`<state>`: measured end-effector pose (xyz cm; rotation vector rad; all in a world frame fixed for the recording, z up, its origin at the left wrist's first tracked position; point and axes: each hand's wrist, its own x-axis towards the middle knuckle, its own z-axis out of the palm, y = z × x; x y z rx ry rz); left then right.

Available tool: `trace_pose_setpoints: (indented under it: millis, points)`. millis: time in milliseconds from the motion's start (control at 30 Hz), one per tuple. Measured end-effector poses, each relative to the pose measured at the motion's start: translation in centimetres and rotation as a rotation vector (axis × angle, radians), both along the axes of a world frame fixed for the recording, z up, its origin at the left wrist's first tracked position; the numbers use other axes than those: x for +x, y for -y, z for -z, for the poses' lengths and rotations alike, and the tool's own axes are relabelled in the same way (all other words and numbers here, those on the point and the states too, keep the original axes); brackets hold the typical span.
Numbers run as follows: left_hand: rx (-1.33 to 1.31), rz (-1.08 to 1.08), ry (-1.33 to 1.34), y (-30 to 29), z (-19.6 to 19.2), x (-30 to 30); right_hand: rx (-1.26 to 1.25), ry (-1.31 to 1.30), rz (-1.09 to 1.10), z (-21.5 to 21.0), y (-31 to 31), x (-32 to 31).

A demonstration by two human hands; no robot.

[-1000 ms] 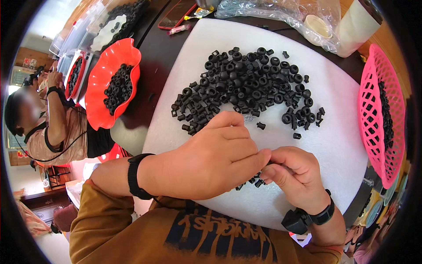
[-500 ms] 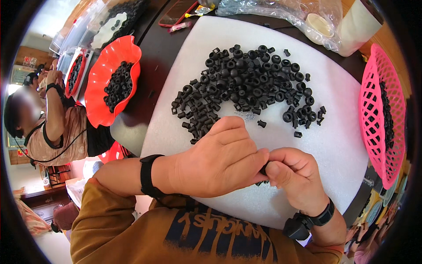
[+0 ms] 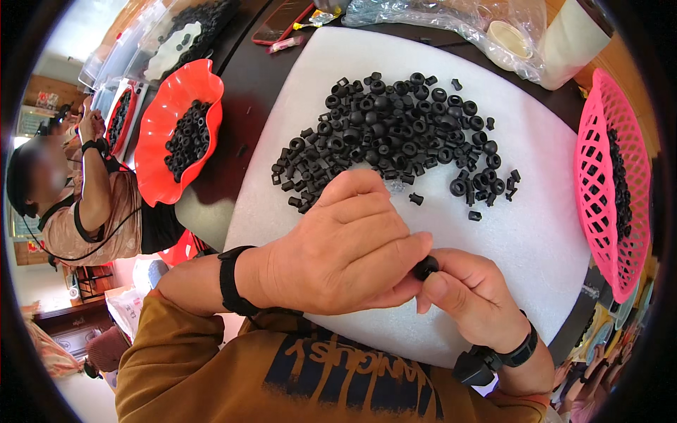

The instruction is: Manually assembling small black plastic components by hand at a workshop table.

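Note:
Between my two hands, above the near part of a white foam sheet [image 3: 536,233], is a small round black part [image 3: 425,268]. My right hand [image 3: 469,289] pinches it between thumb and forefinger. The fingers of my left hand [image 3: 352,250] are closed against its other side, and their tips are partly hidden, so whether a second piece sits in them does not show. Just beyond my hands lies a heap of small black parts [image 3: 395,120], some round with a hole, others short and spool-like. One loose spool-like piece [image 3: 416,199] lies apart from the heap.
A red wavy-rimmed bowl [image 3: 151,134] of black parts stands at left, a pink lattice basket [image 3: 599,233] with more at right. Along the far edge are a phone [image 3: 282,25], clear plastic bags [image 3: 437,17] and a roll [image 3: 575,46]. Another person [image 3: 99,204] sits at left.
My hands have turned slightly and my left fingers have lifted, so more of the round black part shows between them. The heap looks unchanged.

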<state>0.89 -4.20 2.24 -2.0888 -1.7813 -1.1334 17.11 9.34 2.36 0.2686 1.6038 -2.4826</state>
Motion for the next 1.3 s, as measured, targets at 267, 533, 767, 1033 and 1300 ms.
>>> trace_pose_setpoints:
  millis: [267,533,767,1033,1300]
  points:
    - [-0.144,0.016,0.099,0.6,-0.7,0.1,0.041,-0.006,0.087,0.5,0.3,0.2]
    - [-0.217,0.108,0.276,0.7,-0.7,-0.5,0.253,-0.069,0.040,0.2,0.0,0.0]
    - [-0.090,0.020,-0.074,0.7,-0.5,0.2,0.292,-0.093,0.101,0.7,0.6,0.1]
    - [-0.095,0.103,-0.125,0.6,-0.9,-0.3,0.225,-0.054,0.118,1.1,0.9,0.2]
    - [-0.027,-0.018,-0.055,0.8,0.2,1.1,0.206,-0.066,0.092,0.6,1.0,0.4]
